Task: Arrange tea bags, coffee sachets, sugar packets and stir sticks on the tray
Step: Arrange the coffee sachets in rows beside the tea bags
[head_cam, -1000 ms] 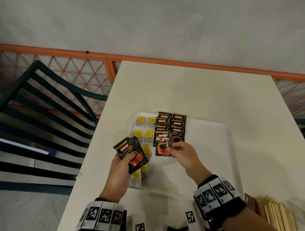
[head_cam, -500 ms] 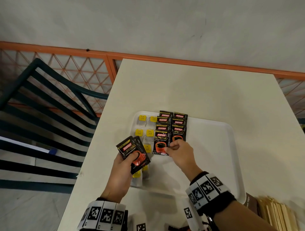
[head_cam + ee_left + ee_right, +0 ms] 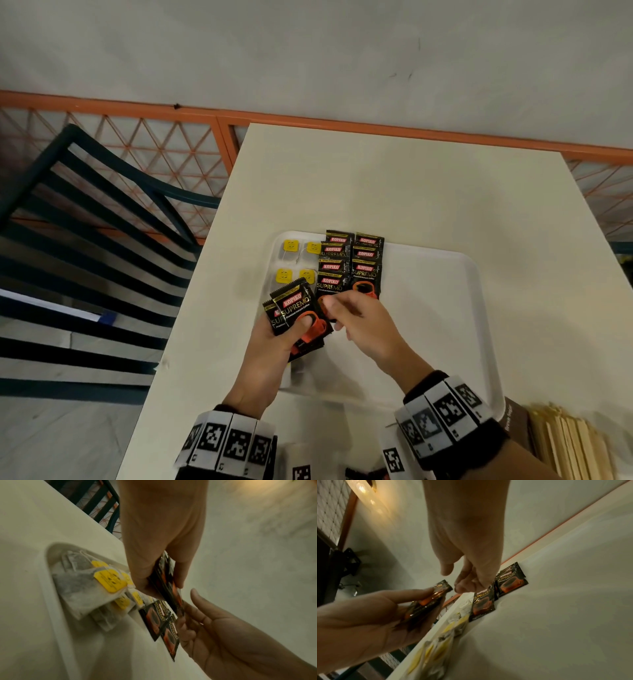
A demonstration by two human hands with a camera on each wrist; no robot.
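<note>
A white tray (image 3: 431, 329) lies on the table. Tea bags with yellow tags (image 3: 290, 246) line its left side. Black coffee sachets (image 3: 364, 270) lie beside them in two overlapping columns. My left hand (image 3: 303, 323) grips a small stack of coffee sachets (image 3: 295, 306) above the tray's left part, thumb on top. My right hand (image 3: 337, 310) is at the stack's right edge, fingers loosely curled, thumb apart. In the left wrist view its fingertips (image 3: 184, 608) touch the stack's corner (image 3: 177, 599). In the right wrist view nothing lies between thumb and fingers (image 3: 462, 586).
Wooden stir sticks (image 3: 568, 442) and a brown sugar box (image 3: 513, 428) sit at the table's near right corner. A dark slatted chair (image 3: 102, 212) stands left of the table. An orange railing (image 3: 342, 121) runs behind it. The tray's right half is bare.
My right hand let go of the sachet it laid at the near end of the left column. It moved back left to the stack in my left hand.
</note>
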